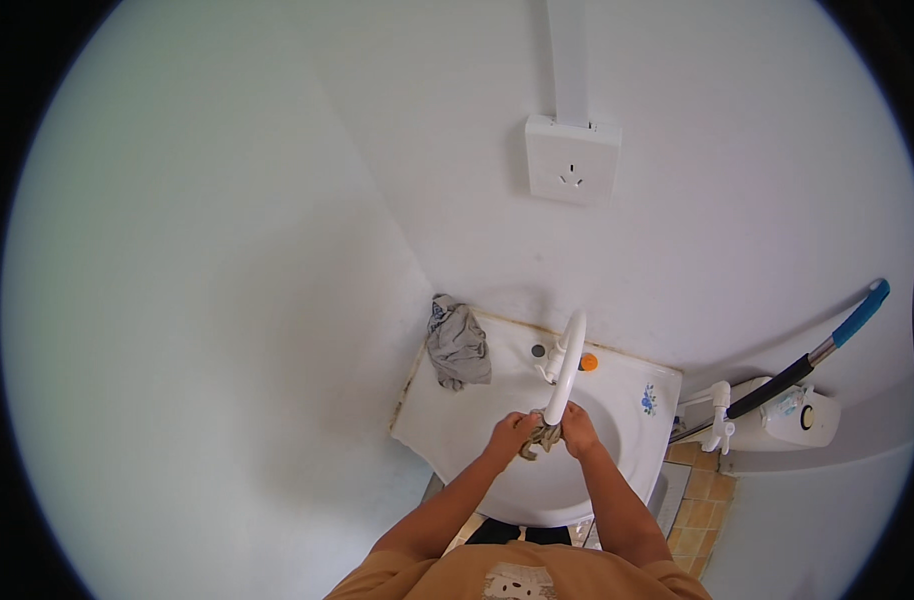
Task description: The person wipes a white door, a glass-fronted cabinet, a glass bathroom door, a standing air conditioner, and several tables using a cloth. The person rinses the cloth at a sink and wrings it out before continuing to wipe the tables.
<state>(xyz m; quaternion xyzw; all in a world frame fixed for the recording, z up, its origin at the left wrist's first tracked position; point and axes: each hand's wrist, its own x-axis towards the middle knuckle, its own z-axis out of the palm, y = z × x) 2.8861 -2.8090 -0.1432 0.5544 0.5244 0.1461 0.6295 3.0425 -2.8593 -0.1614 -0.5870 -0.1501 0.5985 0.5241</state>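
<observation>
My left hand (514, 433) and my right hand (578, 429) grip a bunched, wet-looking brownish cloth (541, 441) between them. They hold it over the white washbasin (532, 499), right below the spout of the white gooseneck faucet (569, 367). The spout hides part of the cloth and some of my right fingers. Whether water is running cannot be made out. A second cloth, grey and crumpled (459, 346), lies on the basin's back left corner against the wall.
An orange cap (589, 362) sits behind the faucet's right side. Blue flowers decorate the counter (650, 400). To the right are a toilet cistern (821, 424), a white pipe valve (719, 420) and a leaning pole with a blue grip (862, 311). A wall socket (573, 160) is above.
</observation>
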